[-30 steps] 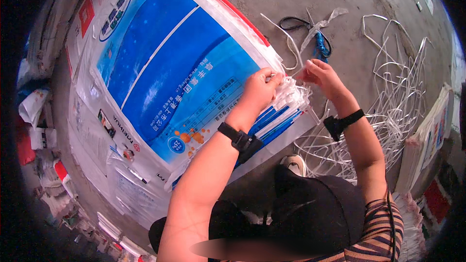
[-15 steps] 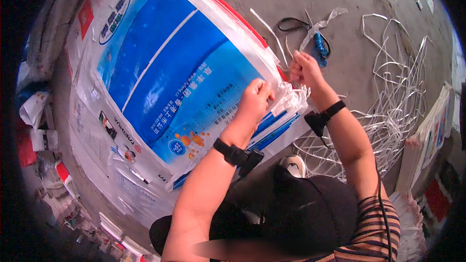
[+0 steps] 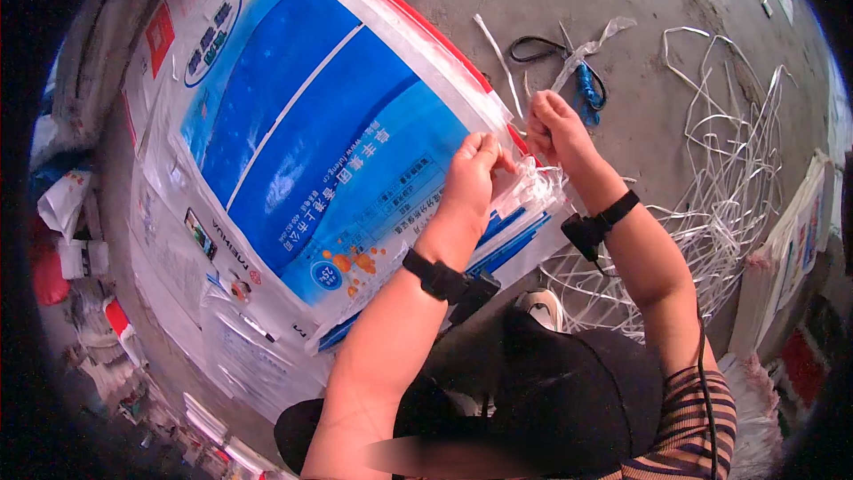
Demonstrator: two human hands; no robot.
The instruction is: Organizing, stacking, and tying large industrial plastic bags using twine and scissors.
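A stack of flattened blue-and-white woven sacks (image 3: 311, 116) lies in front of me, its right corner gathered into a crumpled white bunch (image 3: 538, 187). Over that corner my left hand (image 3: 480, 169) is closed, thumb and fingers pinched together; what they grip is too small to make out. Just to its right, my right hand (image 3: 555, 127) is closed on a narrow white strap (image 3: 499, 58). The strap's loose end sticks up past the fingers towards the far side. Where the strap runs below the hand is hidden.
Scissors with dark looped handles and a blue wrapping (image 3: 586, 89) lie on the concrete floor, beside a strip of clear plastic (image 3: 604, 40). A loose tangle of white straps (image 3: 711, 204) spreads to the right. Another sack stack (image 3: 782, 249) stands at the far right.
My left hand has moved slightly up and right, nearer to the right hand. The strap's free end has shifted a little to the right.
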